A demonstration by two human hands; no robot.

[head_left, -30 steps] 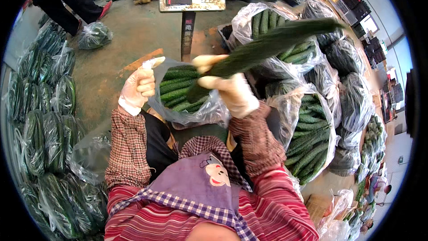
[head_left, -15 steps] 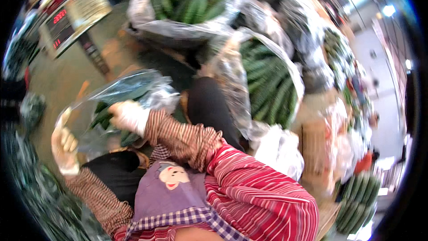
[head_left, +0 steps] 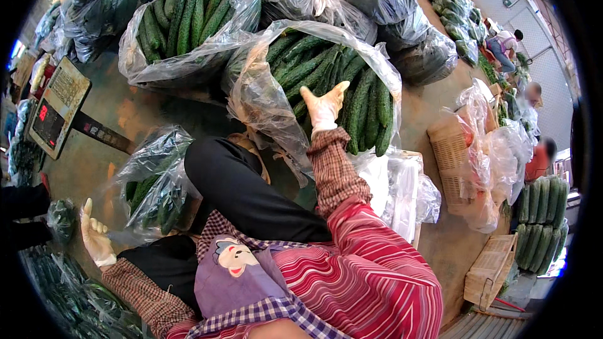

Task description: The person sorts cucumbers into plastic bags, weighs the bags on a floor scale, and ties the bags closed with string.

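My right hand, in a pale glove, is over a big clear plastic sack full of long dark-green cucumbers. Thumb and fingers are spread apart, with no cucumber lifted between them. At the lower left, my gloved left hand has curled fingers and one digit pointing up, by the edge of a smaller clear plastic bag. Thin film stretches from that bag to the hand. Inside the bag are some cucumbers, partly hidden by creased plastic. The bag stands on a scale beside my knee.
A scale's display head on a dark post is at left. Another open sack of cucumbers stands ahead, with tied sacks behind. Right are a woven basket, a crate and stacked cucumbers. People are farther off.
My right hand has left the smaller bag and moved right and forward to the cucumber sack. My left hand has stayed low at the left. The view has turned toward the right.
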